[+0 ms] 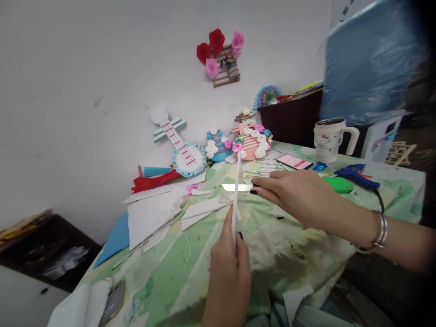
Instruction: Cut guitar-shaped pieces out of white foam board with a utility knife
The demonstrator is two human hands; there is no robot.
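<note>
My left hand is closed round the lower end of a thin white strip, which looks like foam board and stands on edge, pointing away from me. My right hand grips a box cutter. Its bare blade points left and crosses the strip; whether it is touching or cutting in, I cannot tell. A green plastic end, in line with the blade, shows beyond my right hand and looks like the cutter's handle. White board offcuts lie left of the strip.
A paper banjo-like craft and two flower-trimmed crafts lean along the wall. At the right are a phone, a white mug and a blue glue gun with a cord. Another phone lies near the left edge.
</note>
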